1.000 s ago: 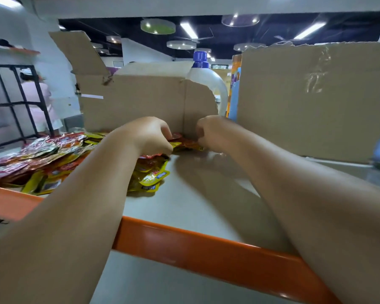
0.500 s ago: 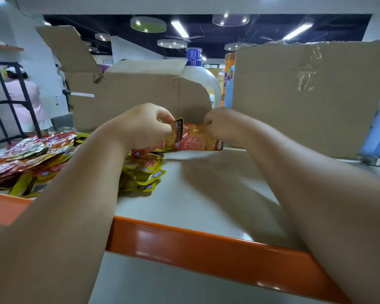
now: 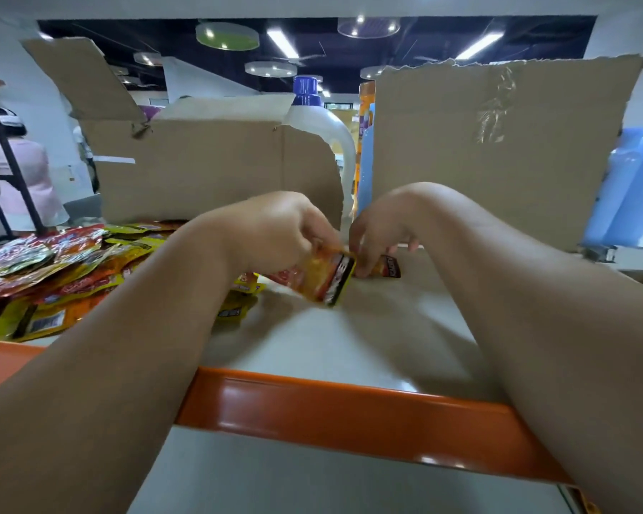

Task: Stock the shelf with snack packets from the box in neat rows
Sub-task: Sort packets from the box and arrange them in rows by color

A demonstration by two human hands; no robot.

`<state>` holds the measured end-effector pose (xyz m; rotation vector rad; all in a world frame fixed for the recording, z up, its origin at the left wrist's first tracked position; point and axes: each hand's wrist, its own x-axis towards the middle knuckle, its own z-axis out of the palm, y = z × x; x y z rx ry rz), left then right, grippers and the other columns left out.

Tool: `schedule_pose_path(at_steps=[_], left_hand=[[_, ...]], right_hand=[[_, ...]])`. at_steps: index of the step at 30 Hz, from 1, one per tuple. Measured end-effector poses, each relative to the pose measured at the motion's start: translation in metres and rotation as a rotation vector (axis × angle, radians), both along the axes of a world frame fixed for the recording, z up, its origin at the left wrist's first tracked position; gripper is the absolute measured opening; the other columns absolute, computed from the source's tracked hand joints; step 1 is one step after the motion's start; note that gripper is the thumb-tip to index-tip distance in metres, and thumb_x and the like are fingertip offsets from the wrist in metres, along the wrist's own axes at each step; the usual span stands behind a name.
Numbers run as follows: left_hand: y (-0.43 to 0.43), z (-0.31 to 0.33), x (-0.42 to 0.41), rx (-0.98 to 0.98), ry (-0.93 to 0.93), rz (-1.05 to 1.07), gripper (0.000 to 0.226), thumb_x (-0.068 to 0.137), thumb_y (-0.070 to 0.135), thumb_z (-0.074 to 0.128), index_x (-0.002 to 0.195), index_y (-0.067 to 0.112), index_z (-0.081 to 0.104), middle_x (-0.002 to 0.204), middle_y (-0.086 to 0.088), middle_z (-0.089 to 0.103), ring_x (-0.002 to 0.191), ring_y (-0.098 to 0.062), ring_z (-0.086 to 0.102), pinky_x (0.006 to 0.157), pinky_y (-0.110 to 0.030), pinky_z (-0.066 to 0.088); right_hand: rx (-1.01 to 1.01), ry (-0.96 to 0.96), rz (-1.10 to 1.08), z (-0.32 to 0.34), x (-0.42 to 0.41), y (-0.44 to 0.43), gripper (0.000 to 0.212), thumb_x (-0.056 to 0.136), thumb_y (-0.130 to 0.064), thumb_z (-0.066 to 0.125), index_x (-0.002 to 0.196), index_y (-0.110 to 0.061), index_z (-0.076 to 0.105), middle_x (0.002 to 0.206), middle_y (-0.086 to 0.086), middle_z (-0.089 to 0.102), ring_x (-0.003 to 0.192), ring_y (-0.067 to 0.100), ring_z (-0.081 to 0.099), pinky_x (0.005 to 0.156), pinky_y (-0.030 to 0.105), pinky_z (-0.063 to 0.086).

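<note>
Your left hand [image 3: 275, 231], at the centre of the frame, grasps a yellow-orange snack packet [image 3: 322, 280] by its top, tilted just above the grey shelf [image 3: 349, 339]. Just right of it, your right hand [image 3: 387, 224] curls down over a second packet [image 3: 391, 270] lying on the shelf, with fingers and thumb closed on it. A loose pile of packets [image 3: 52, 276] spreads across the left of the frame. An open cardboard box [image 3: 208, 172] stands behind the pile, and a white bottle [image 3: 331, 131] stands behind the box.
</note>
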<state>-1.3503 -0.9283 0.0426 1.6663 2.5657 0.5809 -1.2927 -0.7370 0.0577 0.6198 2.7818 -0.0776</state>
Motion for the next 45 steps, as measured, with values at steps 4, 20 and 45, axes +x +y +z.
schedule_pose_path(at_steps=[4,20,45], left_hand=[[0.007,-0.004,0.005,-0.206,0.13,0.019,0.059,0.093,0.005,0.05,0.113,0.056,0.072,0.124,0.033,0.054,0.123,-0.005,0.055,0.105,-0.031,0.042],[0.017,-0.005,0.016,-0.395,0.202,0.245,0.055,0.082,0.067,0.071,0.13,0.043,0.061,0.095,0.017,0.056,0.1,-0.016,0.059,0.073,-0.029,0.042],[0.256,-0.011,0.396,0.239,-0.223,-0.14,0.035,0.07,0.034,0.083,0.102,0.038,0.068,0.092,0.008,0.075,0.079,-0.019,0.073,0.068,-0.032,0.06]], right_hand=[[0.027,-0.065,-0.073,0.001,-0.004,0.001,0.062,0.074,-0.05,0.085,0.126,-0.022,0.065,0.125,-0.001,0.063,0.104,0.023,0.068,0.069,0.031,0.054],[-0.07,-0.064,-0.106,0.005,0.008,-0.011,0.029,0.076,-0.036,0.086,0.088,-0.017,0.068,0.096,0.004,0.073,0.097,0.03,0.071,0.099,0.051,0.054],[-0.003,0.592,-0.459,-0.023,0.556,0.193,0.037,0.079,-0.043,0.078,0.108,-0.021,0.074,0.106,0.004,0.075,0.092,0.022,0.071,0.085,0.042,0.059]])
